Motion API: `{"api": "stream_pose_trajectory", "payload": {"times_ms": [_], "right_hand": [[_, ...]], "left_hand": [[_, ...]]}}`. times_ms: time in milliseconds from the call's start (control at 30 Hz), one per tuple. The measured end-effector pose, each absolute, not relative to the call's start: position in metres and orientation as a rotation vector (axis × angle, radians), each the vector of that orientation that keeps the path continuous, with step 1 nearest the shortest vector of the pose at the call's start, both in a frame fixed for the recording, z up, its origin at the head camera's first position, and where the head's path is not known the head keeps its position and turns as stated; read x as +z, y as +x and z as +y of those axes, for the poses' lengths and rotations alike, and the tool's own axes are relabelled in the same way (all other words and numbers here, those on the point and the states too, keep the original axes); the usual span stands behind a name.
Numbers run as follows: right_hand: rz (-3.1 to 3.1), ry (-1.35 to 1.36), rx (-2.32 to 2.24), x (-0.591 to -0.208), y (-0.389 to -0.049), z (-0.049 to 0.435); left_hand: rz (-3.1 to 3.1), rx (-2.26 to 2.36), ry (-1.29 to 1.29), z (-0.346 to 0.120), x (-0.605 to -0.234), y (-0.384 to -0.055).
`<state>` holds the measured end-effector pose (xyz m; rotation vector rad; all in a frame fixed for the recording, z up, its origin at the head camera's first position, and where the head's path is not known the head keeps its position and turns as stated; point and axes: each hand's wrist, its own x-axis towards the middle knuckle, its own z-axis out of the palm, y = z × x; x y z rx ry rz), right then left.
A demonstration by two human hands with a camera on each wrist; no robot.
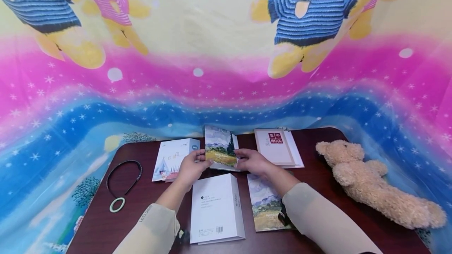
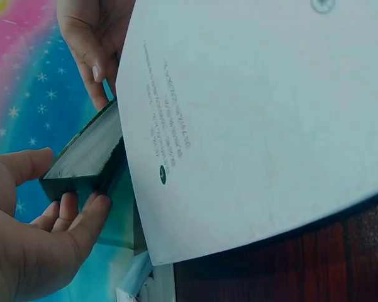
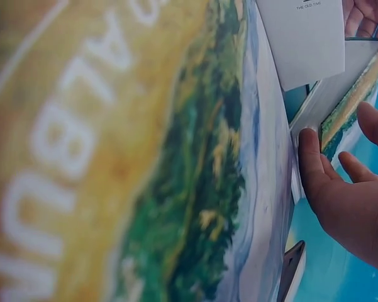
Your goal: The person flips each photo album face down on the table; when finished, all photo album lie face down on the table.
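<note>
Both hands hold a photo album (image 1: 219, 144) with a painted landscape cover, tilted up near the back of the table. My left hand (image 1: 192, 167) grips its left side; in the left wrist view the thumb lies on one face and the fingers (image 2: 82, 220) on the other, with the page edges (image 2: 85, 151) between the covers. My right hand (image 1: 255, 162) holds the right side, its fingers (image 3: 311, 154) at the album's edge. Below the hands lies a white album (image 1: 215, 211), back up with a barcode. Beside it, partly under the right sleeve, is another landscape photo album (image 1: 265, 207).
A white illustrated album (image 1: 173, 154) lies at back left, and a pale album with red squares (image 1: 273, 148) at back right. A dark cord with a pale green ring (image 1: 117, 204) is on the left. A teddy bear (image 1: 374, 187) lies along the right edge.
</note>
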<state>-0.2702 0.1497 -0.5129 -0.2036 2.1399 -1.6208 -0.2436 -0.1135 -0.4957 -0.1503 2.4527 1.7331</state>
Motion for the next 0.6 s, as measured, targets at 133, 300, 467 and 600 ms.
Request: {"api": "stream_pose_trajectory", "payload": {"times_ms": [133,300,467,600], "right_hand": [[2.136,-0.205,-1.631,-0.514,-0.271,0.147],[2.128,-0.198,-1.642,-0.513,-0.271,0.142],[2.117,-0.201,-1.653,-0.513,-0.272,0.136],[2.111,-0.222,-1.669,-0.512,-0.273,0.131]], "left_hand": [[2.451,1.757,-0.168,-0.113,-0.492,-0.243],[2.441,1.808,-0.166,-0.112,-0.490,-0.243],[2.456,1.833,-0.149,-0.112,-0.488,-0.243],[2.438,1.876,-0.152,-0.110,-0.486,-0.243]]}}
